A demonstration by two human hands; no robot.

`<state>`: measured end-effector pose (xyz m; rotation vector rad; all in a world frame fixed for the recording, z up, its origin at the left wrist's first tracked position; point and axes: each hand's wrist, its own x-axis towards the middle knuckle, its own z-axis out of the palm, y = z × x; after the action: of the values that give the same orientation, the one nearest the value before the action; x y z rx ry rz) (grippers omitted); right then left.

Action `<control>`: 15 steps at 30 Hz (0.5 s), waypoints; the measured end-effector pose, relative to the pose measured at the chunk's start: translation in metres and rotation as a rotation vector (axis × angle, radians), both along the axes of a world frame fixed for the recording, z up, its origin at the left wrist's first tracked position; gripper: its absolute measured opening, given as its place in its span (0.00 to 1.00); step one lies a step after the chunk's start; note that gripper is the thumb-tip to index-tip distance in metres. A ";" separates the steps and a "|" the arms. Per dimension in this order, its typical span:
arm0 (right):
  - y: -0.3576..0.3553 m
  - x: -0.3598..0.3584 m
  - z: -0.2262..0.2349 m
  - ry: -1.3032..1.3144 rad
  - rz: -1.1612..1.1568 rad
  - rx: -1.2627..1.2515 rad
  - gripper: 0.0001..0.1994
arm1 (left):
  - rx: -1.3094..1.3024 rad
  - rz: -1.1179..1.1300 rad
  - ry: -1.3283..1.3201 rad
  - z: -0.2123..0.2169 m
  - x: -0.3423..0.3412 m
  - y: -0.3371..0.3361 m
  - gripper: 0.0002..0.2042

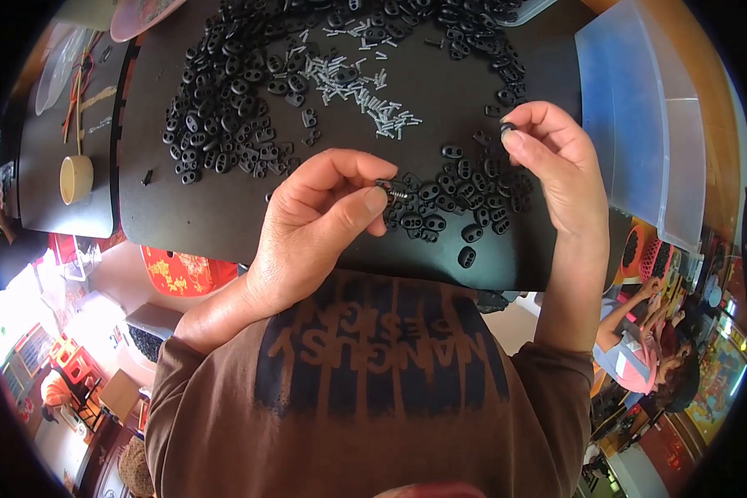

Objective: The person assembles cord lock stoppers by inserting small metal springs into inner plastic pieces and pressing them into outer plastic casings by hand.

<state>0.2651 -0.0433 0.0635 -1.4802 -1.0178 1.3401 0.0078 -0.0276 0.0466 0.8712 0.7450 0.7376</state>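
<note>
Head view: I look down on my two hands over a black board.
Left hand (319,220): my thumb and forefinger are pinched together on a small metal spring (397,193) and a black piece, held just above the near pile.
Right hand (556,170): my fingertips are closed on one black toggle (507,128), raised at the right of the board.
Near pile (465,199): black two-hole toggles lie scattered between my hands, some touching my left fingertips.
Far pile (224,108): a much larger heap of the same black toggles spreads across the far left of the board.
White pins (361,87): a loose strew of small pale pieces lies on the far middle, beside the far pile.
Board (216,216): dark and flat, it bears all the parts.
Clear bin (639,116): it stands at the right, just beside the board.
Cup (76,178): a small cream cup sits well apart, far left.
</note>
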 end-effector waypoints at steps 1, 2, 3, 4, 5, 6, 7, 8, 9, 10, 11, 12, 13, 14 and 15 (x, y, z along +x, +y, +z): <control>-0.001 -0.004 0.001 0.000 -0.005 0.002 0.07 | 0.000 0.000 -0.004 0.000 0.000 0.001 0.09; -0.004 -0.008 0.003 0.190 -0.014 0.036 0.08 | -0.002 0.002 -0.009 0.000 0.000 0.002 0.09; -0.008 -0.015 0.004 0.383 -0.017 0.066 0.08 | -0.004 0.003 -0.005 0.001 0.001 0.002 0.09; -0.012 -0.023 0.005 0.576 -0.020 0.095 0.09 | -0.005 0.006 -0.020 0.004 0.004 0.004 0.09; -0.015 -0.033 0.005 0.652 -0.031 0.105 0.08 | -0.007 0.011 -0.035 0.007 0.006 0.005 0.09; -0.015 -0.042 0.005 0.699 0.004 0.114 0.09 | -0.010 0.013 -0.031 0.009 0.008 0.007 0.09; -0.017 -0.049 0.006 0.737 0.000 0.118 0.09 | -0.033 -0.003 -0.076 0.012 0.010 0.009 0.09; -0.019 -0.056 0.006 0.774 -0.003 0.121 0.09 | -0.055 -0.018 -0.120 0.014 0.011 0.010 0.09; -0.019 -0.061 0.007 0.777 -0.002 0.122 0.09 | -0.080 -0.026 -0.118 0.018 0.012 0.012 0.09; -0.019 -0.066 0.008 0.801 -0.011 0.127 0.10 | -0.078 -0.025 -0.116 0.019 0.012 0.013 0.09; -0.019 -0.070 0.008 0.825 -0.020 0.132 0.10 | -0.090 -0.038 -0.156 0.019 0.011 0.015 0.09; -0.019 -0.072 0.008 0.826 -0.018 0.133 0.10 | -0.102 -0.050 -0.197 0.020 0.011 0.015 0.09; -0.019 -0.073 0.006 0.822 -0.025 0.131 0.11 | -0.101 -0.049 -0.196 0.021 0.011 0.015 0.09; -0.019 -0.075 0.006 0.819 -0.032 0.130 0.11 | -0.106 -0.046 -0.220 0.023 0.012 0.015 0.08; -0.020 -0.077 0.007 0.820 -0.032 0.127 0.11 | -0.115 -0.043 -0.242 0.024 0.012 0.013 0.08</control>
<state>0.1879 -0.0630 0.0702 -0.7149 -0.5197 1.6127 0.0196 -0.0142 0.0702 0.6779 0.5465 0.7397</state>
